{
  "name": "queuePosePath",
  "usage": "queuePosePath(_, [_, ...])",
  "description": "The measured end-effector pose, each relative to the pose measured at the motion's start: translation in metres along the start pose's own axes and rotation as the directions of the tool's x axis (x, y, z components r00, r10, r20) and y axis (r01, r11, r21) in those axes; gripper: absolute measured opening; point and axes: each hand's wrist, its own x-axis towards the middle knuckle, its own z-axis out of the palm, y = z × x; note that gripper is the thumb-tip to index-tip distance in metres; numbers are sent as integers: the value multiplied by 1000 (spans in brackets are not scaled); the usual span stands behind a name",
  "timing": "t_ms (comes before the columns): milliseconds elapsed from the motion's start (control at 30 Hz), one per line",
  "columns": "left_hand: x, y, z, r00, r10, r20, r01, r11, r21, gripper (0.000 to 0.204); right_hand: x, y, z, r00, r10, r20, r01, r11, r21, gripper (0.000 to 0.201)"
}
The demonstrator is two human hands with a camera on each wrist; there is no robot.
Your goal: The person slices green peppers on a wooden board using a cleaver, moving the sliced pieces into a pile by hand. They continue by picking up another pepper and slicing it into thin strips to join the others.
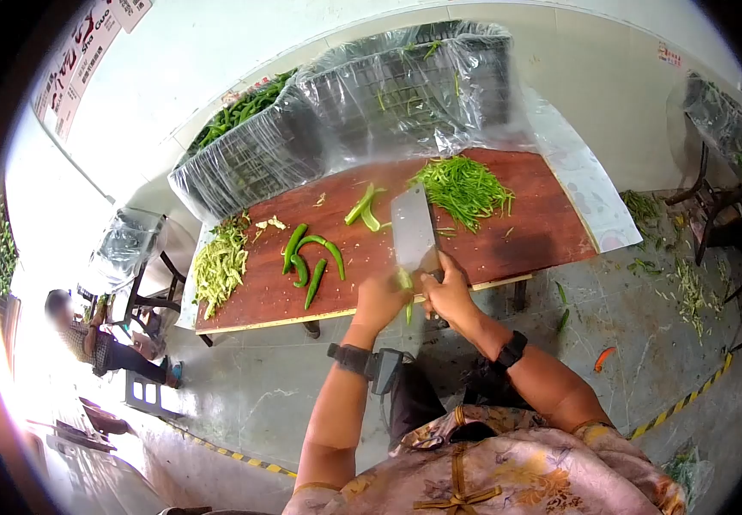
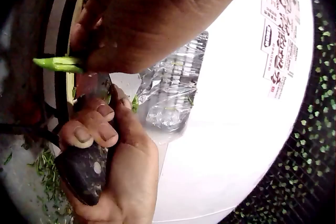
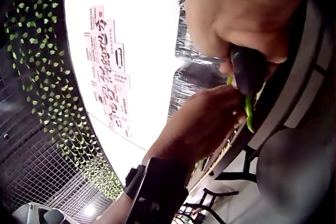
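Observation:
My left hand [image 1: 381, 302] holds a green pepper [image 1: 408, 311] at the front edge of the red-brown tabletop [image 1: 508, 253]. The pepper's tip [image 2: 55, 65] sticks out past the fingers in the left wrist view. In my right hand [image 1: 451, 292] is a cleaver, gripped by its dark handle [image 2: 84, 171]. Its broad blade [image 1: 414, 225] points away over the table, close beside the held pepper. Several whole green peppers [image 1: 315, 283] lie left of the blade, and split pepper pieces [image 1: 362, 206] lie just beyond them. Green shreds [image 1: 465, 189] are heaped right of the blade.
Pale green scraps [image 1: 221, 266] are piled at the table's left end. Along the back stand plastic-lined crates [image 1: 414, 94], one filled with green peppers [image 1: 238, 112]. Scraps [image 1: 688, 287] litter the floor at right. A person [image 1: 96, 339] is at far left.

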Motion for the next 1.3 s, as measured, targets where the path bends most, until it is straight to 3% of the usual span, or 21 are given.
queuePosePath(300, [2,-2,1,999,18,-31,-20,998,-53,29,0,1,3,1000,-6,23,4,995,99,51])
queuePosePath(467, [16,-8,4,999,-49,-12,49,999,23,24,-12,-5,8,995,-88,-48,82,989,-122,58])
queuePosePath(533, [18,2,0,999,-39,-28,44,976,214,23,-10,0,8,992,-110,-56,100,983,-157,60])
queuePosePath(567, [18,6,-1,999,-39,-28,44,976,214,23,-9,2,9,989,-132,-60,118,974,-192,61])
queuePosePath(633, [18,11,-1,988,49,-144,-21,982,190,25,-13,-7,8,991,-119,-63,100,964,-247,63])
queuePosePath(700, [21,14,-2,986,83,-142,-50,974,221,25,-11,-5,8,992,-105,-67,80,951,-300,65])
queuePosePath(767, [21,19,-4,984,116,-137,-79,965,252,25,-1,17,9,958,-268,-99,218,910,-353,67])
queuePosePath(900, [18,35,-14,995,59,-87,-35,967,252,23,3,27,10,963,-247,-108,196,916,-351,68])
queuePosePath(1000, [23,22,-11,998,15,-65,3,961,278,22,1,22,9,960,-260,-104,208,912,-353,68])
queuePosePath(1067, [25,14,-8,998,5,-61,14,956,292,21,-11,-3,8,998,-15,-58,0,969,-248,68])
queuePosePath(1100, [25,14,-7,998,9,-69,13,950,312,20,-10,-1,8,998,-15,-58,0,969,-248,68])
queuePosePath(1200, [26,11,-7,997,-4,-73,29,939,342,19,1,23,9,987,-141,-79,113,952,-283,67])
queuePosePath(1267, [26,9,-9,997,-22,-71,46,935,352,19,13,48,11,919,-379,-108,289,834,-470,60])
queuePosePath(1300, [25,6,-11,997,18,-78,11,932,363,18,13,47,10,919,-380,-107,289,833,-471,60])
